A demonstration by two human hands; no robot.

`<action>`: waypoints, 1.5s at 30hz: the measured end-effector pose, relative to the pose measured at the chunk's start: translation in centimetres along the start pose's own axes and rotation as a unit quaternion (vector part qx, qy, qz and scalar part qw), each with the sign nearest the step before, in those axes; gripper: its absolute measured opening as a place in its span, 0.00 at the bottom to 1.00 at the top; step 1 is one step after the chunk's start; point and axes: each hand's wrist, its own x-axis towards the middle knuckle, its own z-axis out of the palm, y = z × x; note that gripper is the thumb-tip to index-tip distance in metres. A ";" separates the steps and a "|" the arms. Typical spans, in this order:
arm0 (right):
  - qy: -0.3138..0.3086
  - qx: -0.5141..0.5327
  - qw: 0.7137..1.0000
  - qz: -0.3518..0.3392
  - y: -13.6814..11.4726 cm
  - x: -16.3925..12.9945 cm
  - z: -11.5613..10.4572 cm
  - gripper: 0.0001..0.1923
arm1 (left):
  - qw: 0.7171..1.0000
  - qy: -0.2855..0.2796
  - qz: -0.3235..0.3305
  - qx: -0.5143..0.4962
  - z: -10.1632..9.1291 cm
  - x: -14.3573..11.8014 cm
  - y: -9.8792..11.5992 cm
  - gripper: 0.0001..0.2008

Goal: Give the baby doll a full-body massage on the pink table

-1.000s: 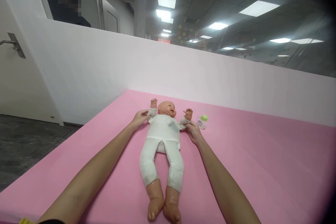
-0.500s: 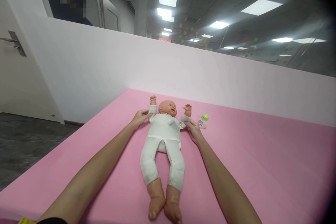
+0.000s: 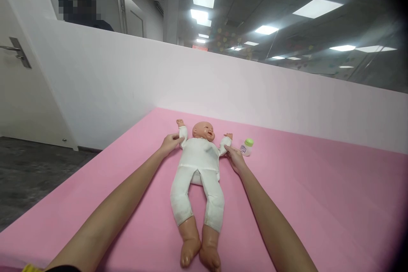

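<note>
Both hands pinch the doll (image 3: 199, 165) by its sleeved arms, left hand (image 3: 169, 143) and right hand (image 3: 235, 158); it seems light, soft-bodied, probably floppy. A small bottle (image 3: 247, 147) stands just beyond the right hand.

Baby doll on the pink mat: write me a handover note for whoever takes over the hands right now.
Left hand: gripping the white sleeve of the plastic baby doll in the white cloth suit.
Right hand: gripping the doll's other sleeve.
The doll lies face up on the pink foam mat, arms spread and raised.
Small white bottle with green cap stands beside the right hand, untouched.
Done: both arms held.
Left: judging cautiously, work on the arms goes on; suit still on.
</note>
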 end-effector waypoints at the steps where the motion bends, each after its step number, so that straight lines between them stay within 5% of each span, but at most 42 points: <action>1: -0.004 0.004 1.000 0.000 -0.1 -0.1 0.0 0.17 | 1.000 -0.006 0.009 -0.003 0.0 -0.1 0.1 0.16; 8: -0.068 -0.001 0.998 -0.017 -0.7 -0.9 -0.2 0.12 | 0.992 -0.098 0.055 -0.054 -0.4 -0.4 0.5 0.21; 16: -0.107 -0.025 0.994 -0.029 -0.9 -1.2 0.2 0.19 | 0.990 -0.123 0.035 -0.062 -0.7 0.0 0.0 0.22; 24: -0.072 -0.017 0.997 -0.028 -0.6 -1.0 0.0 0.13 | 0.993 -0.062 0.070 -0.065 -0.2 -0.3 0.4 0.28; 27: -0.052 -0.008 0.998 -0.030 -0.4 -0.7 0.1 0.16 | 0.998 -0.004 0.023 -0.064 0.0 -0.1 0.0 0.33; 31: -0.017 -0.010 1.000 -0.013 0.2 0.1 -0.2 0.19 | 0.999 0.034 -0.028 -0.015 0.2 0.0 -0.3 0.26; 45: 0.010 0.006 1.000 -0.019 0.1 0.2 0.0 0.19 | 0.999 0.024 -0.028 0.031 0.1 0.2 -0.6 0.20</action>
